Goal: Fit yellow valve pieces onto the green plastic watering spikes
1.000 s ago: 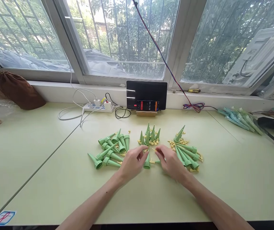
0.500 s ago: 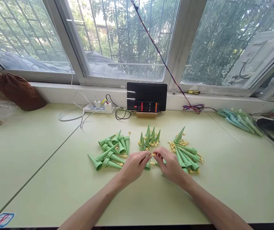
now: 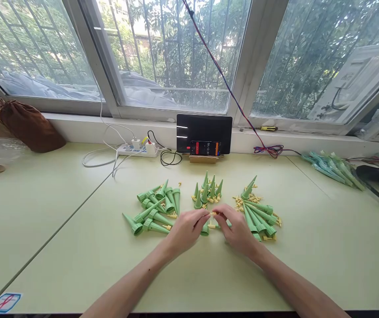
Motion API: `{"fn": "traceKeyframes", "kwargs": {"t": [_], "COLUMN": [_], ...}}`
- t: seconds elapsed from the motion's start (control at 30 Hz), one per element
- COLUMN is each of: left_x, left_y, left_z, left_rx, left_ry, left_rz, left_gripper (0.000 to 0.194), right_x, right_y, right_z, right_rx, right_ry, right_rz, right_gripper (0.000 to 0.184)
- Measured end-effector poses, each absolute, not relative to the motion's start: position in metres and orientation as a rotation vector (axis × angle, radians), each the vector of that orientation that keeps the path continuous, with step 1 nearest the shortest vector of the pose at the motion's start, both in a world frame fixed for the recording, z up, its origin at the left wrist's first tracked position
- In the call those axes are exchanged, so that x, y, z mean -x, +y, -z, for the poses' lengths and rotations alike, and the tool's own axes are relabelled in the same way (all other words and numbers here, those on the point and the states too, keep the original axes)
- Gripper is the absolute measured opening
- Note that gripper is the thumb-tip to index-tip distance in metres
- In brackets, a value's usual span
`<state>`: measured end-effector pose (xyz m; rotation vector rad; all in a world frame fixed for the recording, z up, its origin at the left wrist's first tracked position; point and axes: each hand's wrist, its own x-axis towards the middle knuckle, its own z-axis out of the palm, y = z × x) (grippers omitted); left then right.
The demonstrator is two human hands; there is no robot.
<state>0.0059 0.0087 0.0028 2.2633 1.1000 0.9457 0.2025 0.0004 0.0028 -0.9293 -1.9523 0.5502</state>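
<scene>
Between the fingertips of my left hand [image 3: 191, 226] and my right hand [image 3: 234, 227] is a small yellow plastic piece [image 3: 213, 213]; both hands are pinched closed on it. Fingers hide most of its shape. Below them on the table lie a green cone [image 3: 204, 230], partly covered by my left hand, and another yellow piece [image 3: 212, 226]. Several green cones stand upright just beyond my hands, one of them a cone [image 3: 205, 194] with yellow pieces round its base. Left of my left hand is a heap of green cones [image 3: 152, 212]. A second heap [image 3: 258, 218] lies beside my right hand.
Loose yellow pieces [image 3: 238, 203] lie around the right heap. At the back, a phone [image 3: 205, 148] leans against a black tablet [image 3: 204, 126]. A power strip [image 3: 138, 151] with cables is left of it. Bagged green items [image 3: 333, 168] lie far right; a brown pouch [image 3: 32, 128] sits far left.
The whole view has shifted very slightly. My hands keep nearly the same pose, pinching the small yellow piece.
</scene>
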Motion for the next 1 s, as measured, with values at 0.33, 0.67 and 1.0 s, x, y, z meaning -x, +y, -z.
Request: {"fn": "traceKeyframes", "kwargs": {"t": [0.33, 0.67, 1.0], "left_x": [-0.0060, -0.0055, -0.0053], "left_y": [0.0074, 0.0080, 0.0079], "left_z": [-0.0029, -0.0029, -0.0033], "left_rx": [-2.267, -2.272, -2.258], "left_ry": [1.085, 1.088, 1.086], "left_rz": [-0.922, -0.918, -0.894], "left_gripper": [0.031, 0.033, 0.033], "right_x": [-0.2025, -0.2028, -0.2026], "right_y": [-0.0009, -0.0009, -0.0012], "right_z": [-0.0045, -0.0043, -0.0019], "right_rx": [0.976, 0.972, 0.941], "right_ry": [-1.954, -1.948, -1.965], "right_rz": [-0.596, -0.591, -0.567], "right_gripper": [0.021, 0.016, 0.013]}}
